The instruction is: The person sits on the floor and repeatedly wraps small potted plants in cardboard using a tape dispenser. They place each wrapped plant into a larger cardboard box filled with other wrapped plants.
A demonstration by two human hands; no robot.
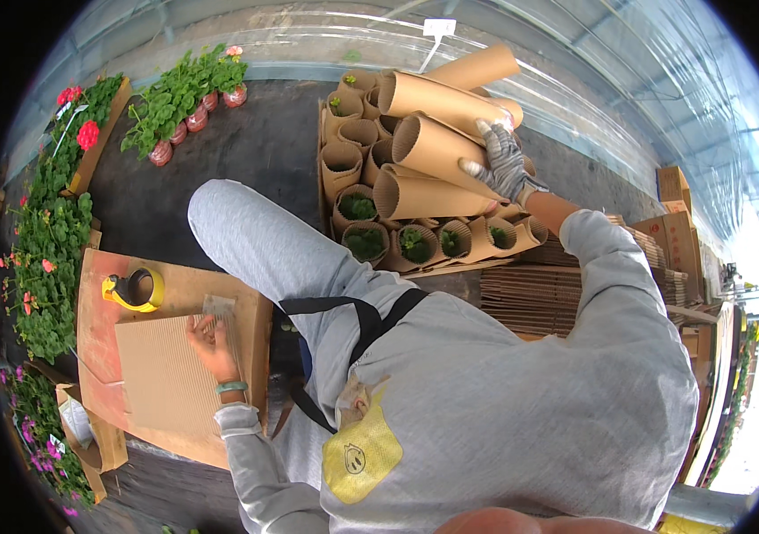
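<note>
My bare left hand (211,350), with a green bangle at its wrist, is over the right part of a flat corrugated cardboard sheet (159,380). Its fingers are loosely bent and apart. A clear strip (219,307) shows at the sheet's edge by the fingertips. The sheet lies on a cardboard box (96,334), with a yellow and black tape dispenser (136,290) above it. My right hand (503,160), in a grey striped glove, grips a rolled corrugated sleeve (436,150). This sleeve lies tilted between two others, on top of upright sleeves (356,133).
Several upright sleeves hold green plants (416,243). Flat corrugated cardboard (529,300) is stacked under my right arm. Potted plants (186,117) stand on the dark ground cover (256,133). Flowering plants (52,280) line the left side. My raised knee (226,207) separates the two work areas.
</note>
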